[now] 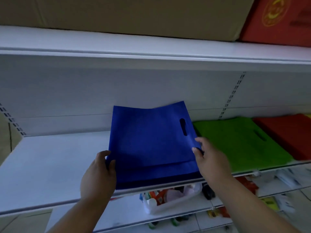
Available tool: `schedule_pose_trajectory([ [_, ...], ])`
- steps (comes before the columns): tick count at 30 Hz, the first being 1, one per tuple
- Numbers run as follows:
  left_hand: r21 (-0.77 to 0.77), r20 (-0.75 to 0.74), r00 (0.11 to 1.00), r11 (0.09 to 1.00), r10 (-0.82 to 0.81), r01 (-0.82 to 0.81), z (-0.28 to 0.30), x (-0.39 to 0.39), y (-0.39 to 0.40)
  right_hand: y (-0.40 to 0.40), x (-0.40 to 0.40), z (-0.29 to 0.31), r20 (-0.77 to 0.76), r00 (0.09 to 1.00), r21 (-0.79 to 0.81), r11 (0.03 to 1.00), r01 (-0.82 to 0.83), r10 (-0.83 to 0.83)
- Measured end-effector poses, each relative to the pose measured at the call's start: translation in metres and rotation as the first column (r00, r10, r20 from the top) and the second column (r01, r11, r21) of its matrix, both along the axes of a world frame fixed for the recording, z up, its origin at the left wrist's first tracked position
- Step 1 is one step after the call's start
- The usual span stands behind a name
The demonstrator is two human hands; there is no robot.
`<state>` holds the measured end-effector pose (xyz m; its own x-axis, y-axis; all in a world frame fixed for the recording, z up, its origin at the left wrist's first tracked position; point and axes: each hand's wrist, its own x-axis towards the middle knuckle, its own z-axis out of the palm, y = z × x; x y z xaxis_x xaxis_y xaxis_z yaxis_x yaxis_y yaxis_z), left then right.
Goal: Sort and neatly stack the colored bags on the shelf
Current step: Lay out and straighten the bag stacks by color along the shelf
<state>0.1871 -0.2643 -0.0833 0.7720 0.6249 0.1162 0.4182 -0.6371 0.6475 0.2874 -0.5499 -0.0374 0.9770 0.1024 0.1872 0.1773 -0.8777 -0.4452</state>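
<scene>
The colored bags were what I was sorting, and here they stood partway done. Far left, the shelf [50,165] lay bare white in front of me. Then my left hand [99,172], thumb on top and fingers curled over the near left edge of the blue bag [151,142], gripping it. That top blue bag was lifted at the back, its far edge up against the shelf's rear panel, its near part resting on a blue pile [159,179] at the shelf's front lip — at least one more blue layer showed beneath, how many I could not tell. My right hand [210,158] pinched the bag's right edge, just below the handle slot.

Just beside that, touching or nearly so, the green bags [242,143] lay flat, already down and squared. Further right, the red bags [289,133] lay flat too, with a sliver of yellow at the frame's edge.

My read: the colours looked separated, green and red seemed finished, and the blue one in my hands had yet to be lowered and lined up with its pile. Whether more bags waited out of view, I could not say.

Writing? Up top, beside a brown carton [126,14], a red box [279,19] carried a round gold emblem and some dark lettering, too blurred to read. The goods on the lower shelf [168,197] showed no legible labels either.
</scene>
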Motion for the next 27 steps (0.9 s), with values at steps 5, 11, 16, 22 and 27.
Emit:
schedule_pose_trajectory([
  [5, 0.128, -0.191, 0.981, 0.99, -0.036, 0.061, -0.009, 0.007, -0.026, -0.022, 0.023, -0.021, -0.169, 0.983, -0.064, 0.994, -0.086, 0.074],
  [11, 0.189, -0.29, 0.956, 0.977, -0.038, 0.096, -0.007, -0.001, -0.032, -0.03, 0.025, -0.034, -0.16, 0.977, -0.116, 0.98, -0.16, 0.14],
  [16, 0.197, -0.262, 0.96, 0.968, -0.101, 0.155, -0.009, -0.015, -0.033, -0.04, 0.019, -0.032, -0.148, 0.968, -0.339, 0.909, -0.243, 0.203],
  [22, 0.192, -0.355, 0.904, 0.928, -0.238, 0.319, -0.014, -0.027, -0.022, -0.051, 0.019, -0.037, -0.284, 0.901, -0.278, 0.872, -0.404, 0.326],
  [27, 0.175, -0.312, 0.923, 0.941, -0.226, 0.29, -0.013, -0.023, -0.015, -0.05, 0.021, -0.04, -0.209, 0.928, -0.238, 0.905, -0.354, 0.308],
])
